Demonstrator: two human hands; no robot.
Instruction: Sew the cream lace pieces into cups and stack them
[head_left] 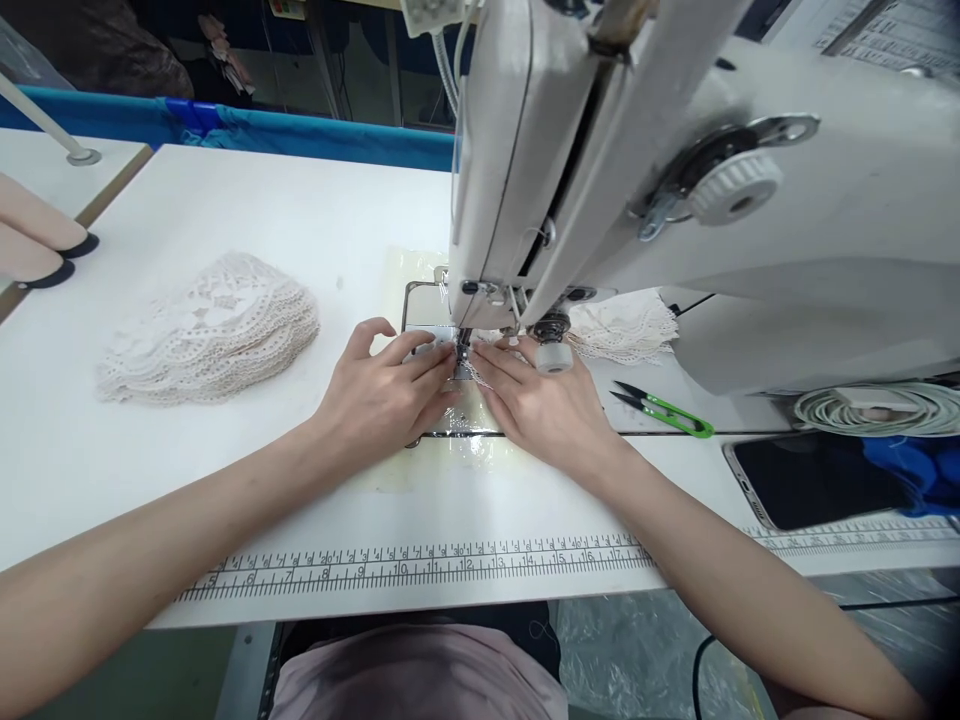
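A small strip of white lace (477, 374) lies under the presser foot (463, 345) of a white sewing machine (517, 150). My left hand (390, 390) rests on the needle plate just left of the foot, fingertips pressed together; what lies under them is hidden. From the right, my right hand (551, 405) presses the lace down with its fingers close together, partly behind the machine's knob. Behind that hand, more scalloped lace (624, 326) spreads on the machine bed.
A stack of lace pieces (214, 330) lies to the left. Green-handled thread snips (664, 408), a phone (817, 480) and a coil of pale cord (877, 410) sit on the right. A printed ruler (465, 568) runs along the table's front edge. Blue cloth (337, 138) borders the back.
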